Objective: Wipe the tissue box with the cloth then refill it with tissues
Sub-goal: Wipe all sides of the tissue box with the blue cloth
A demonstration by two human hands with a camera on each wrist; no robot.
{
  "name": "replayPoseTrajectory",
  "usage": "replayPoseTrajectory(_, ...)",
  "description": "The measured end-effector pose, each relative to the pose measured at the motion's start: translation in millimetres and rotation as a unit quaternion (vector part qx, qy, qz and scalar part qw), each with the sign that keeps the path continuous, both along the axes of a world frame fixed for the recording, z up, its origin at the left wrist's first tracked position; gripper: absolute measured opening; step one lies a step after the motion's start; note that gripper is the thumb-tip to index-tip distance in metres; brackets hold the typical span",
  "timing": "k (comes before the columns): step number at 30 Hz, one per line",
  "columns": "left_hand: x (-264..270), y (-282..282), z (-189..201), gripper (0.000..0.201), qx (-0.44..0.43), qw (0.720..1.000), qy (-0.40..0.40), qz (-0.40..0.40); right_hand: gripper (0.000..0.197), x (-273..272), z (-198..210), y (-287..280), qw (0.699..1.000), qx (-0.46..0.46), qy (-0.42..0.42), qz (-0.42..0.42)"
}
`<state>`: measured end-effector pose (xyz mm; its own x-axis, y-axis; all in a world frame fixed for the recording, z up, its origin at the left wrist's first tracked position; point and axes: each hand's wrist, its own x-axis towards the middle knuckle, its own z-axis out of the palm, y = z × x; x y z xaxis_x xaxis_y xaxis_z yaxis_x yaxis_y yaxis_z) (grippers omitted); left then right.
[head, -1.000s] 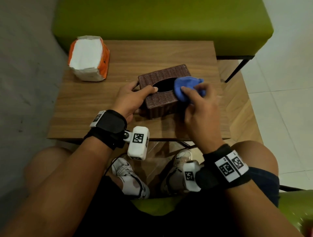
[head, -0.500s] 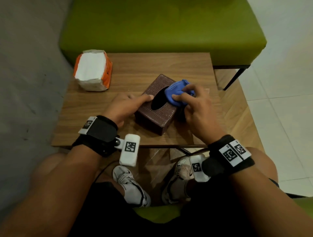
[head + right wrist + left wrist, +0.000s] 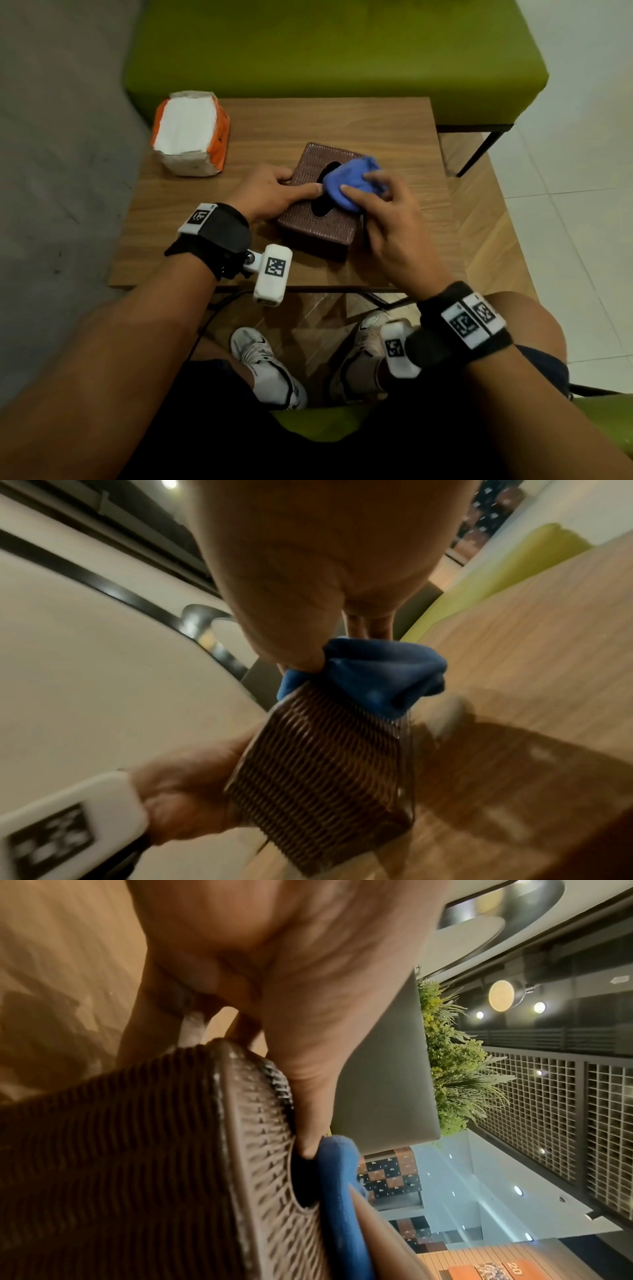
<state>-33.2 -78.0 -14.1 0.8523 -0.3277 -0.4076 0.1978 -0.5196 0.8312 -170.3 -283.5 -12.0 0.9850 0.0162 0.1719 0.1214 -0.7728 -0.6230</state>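
A brown woven tissue box [image 3: 315, 219] [image 3: 137, 1150] [image 3: 325, 764] sits turned at an angle on the wooden table [image 3: 342, 123]. Its dark oval slot faces up. My left hand [image 3: 270, 195] grips the box's left side, thumb laid on top beside the slot. My right hand [image 3: 380, 209] holds a bunched blue cloth [image 3: 352, 181] [image 3: 339, 1191] [image 3: 380, 674] and presses it on the box's top right edge. An orange and white pack of tissues [image 3: 190, 132] stands at the table's far left.
A green upholstered bench [image 3: 325, 48] runs behind the table, with a black leg [image 3: 479, 150] at its right. A grey wall is on the left. My knees and white shoes [image 3: 267, 366] are under the table's near edge.
The box has been turned from square-on to angled, with a corner toward me. The cloth has slid across the box's top while my left hand kept hold of its side.
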Motion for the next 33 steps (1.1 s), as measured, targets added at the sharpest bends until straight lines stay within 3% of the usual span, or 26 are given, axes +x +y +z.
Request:
replayPoseTrajectory(3,-4.3,-5.3,0.3,0.025,-0.049,0.998,0.006,0.041,0.045,3.8,0.9,9.9,0.999,0.023,0.001,-0.022)
replayPoseTrajectory(8,-9.8,-4.1,-6.0,0.026,-0.094,0.994,0.010,0.059,0.050,-55.4,10.7,25.9,0.999,-0.020,-0.001,0.039)
replayPoseTrajectory(13,-12.9,-7.1,-4.9,0.028,-0.118,0.988,0.012,0.094,0.049,9.9,3.8,11.1,0.998,-0.050,0.017,-0.023)
replayPoseTrajectory(16,-10.6,-4.7,-7.7,0.038,-0.130,0.986,0.022,0.101,0.051,-14.0,9.9,17.7,0.997,-0.076,0.023,-0.001)
replayPoseTrajectory(19,-11.9,-1.6,-8.8,0.039,-0.125,0.987,0.032,0.090,0.050,-51.1,14.2,22.9,0.998,-0.044,0.013,0.042)
replayPoseTrajectory(24,-12.1,-7.1,-3.0,0.039,-0.130,0.984,0.054,0.106,0.045,21.1,12.2,8.4,0.997,-0.074,0.022,-0.026)
replayPoseTrajectory(27,-13.2,-10.2,-4.3,0.043,-0.156,0.978,0.046,0.128,0.049,-4.1,15.4,17.8,0.995,-0.097,0.031,-0.006)
replayPoseTrajectory(30,-14.9,-9.9,-6.3,0.046,-0.153,0.980,0.041,0.123,0.054,-51.2,15.0,25.3,0.998,-0.052,0.035,0.029)
replayPoseTrajectory(33,-14.1,-8.1,-1.4,0.051,-0.126,0.984,0.057,0.115,0.048,-27.7,7.4,16.0,0.999,-0.047,0.016,0.004)
